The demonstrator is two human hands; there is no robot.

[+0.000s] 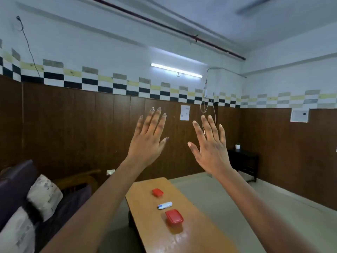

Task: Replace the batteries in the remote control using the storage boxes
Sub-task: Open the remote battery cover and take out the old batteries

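Note:
A white remote control (164, 205) lies on a long wooden table (191, 234), between two storage boxes with red lids. The smaller-looking far box (157, 192) sits beyond the remote, and the near box (174, 216) sits just in front of it. Both lids are on. My left hand (149, 141) and my right hand (212, 150) are raised in the air well above the table, backs toward me, fingers straight and spread. Neither hand holds or touches anything.
A dark sofa (18, 189) with pale cushions (44, 196) stands left of the table. A small dark side table (244, 161) stands by the wood-panelled wall at the right. Grey floor lies to the table's right.

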